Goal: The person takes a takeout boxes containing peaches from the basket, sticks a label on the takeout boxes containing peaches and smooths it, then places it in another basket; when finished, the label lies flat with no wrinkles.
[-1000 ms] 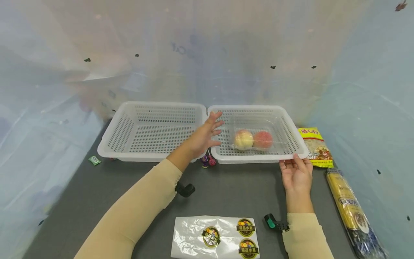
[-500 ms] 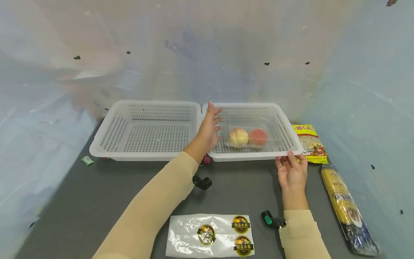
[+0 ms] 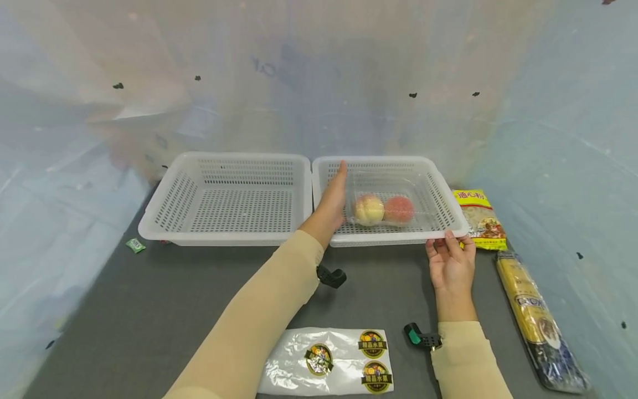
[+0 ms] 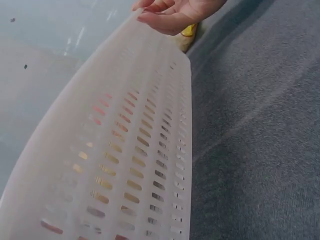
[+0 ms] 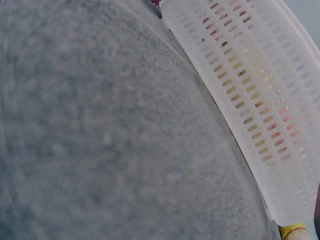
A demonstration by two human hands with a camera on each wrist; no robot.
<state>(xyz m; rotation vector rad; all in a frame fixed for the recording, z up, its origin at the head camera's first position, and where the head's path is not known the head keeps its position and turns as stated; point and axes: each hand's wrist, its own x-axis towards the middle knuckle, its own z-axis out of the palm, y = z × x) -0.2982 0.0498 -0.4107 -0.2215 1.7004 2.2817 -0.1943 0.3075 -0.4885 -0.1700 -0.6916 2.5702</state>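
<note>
A white slotted basket [image 3: 389,239] stands at the right of a pair, its wall filling the left wrist view [image 4: 125,150] and the right wrist view [image 5: 250,75]. Inside lies a clear plastic box [image 3: 386,188] with a pale peach [image 3: 369,209] and a red peach [image 3: 399,209]. My left hand [image 3: 339,183] reaches into this basket with straight, closed fingers, edge-on against the box's left side. My right hand [image 3: 448,246] rests its fingertips on the basket's front right rim, also seen in the left wrist view [image 4: 170,15]. The left basket [image 3: 164,210] holds nothing.
A yellow snack packet [image 3: 479,219] and a long noodle pack [image 3: 538,321] lie right of the baskets. A clear bag with round fruit stickers [image 3: 326,363] lies at the near edge. A small green sachet [image 3: 134,245] sits at the left. Plastic sheeting walls in the grey table [image 3: 149,310].
My left hand went from spread fingers over the divide between the baskets into the right basket, fingers now together beside the clear box. My right hand stayed at the rim.
</note>
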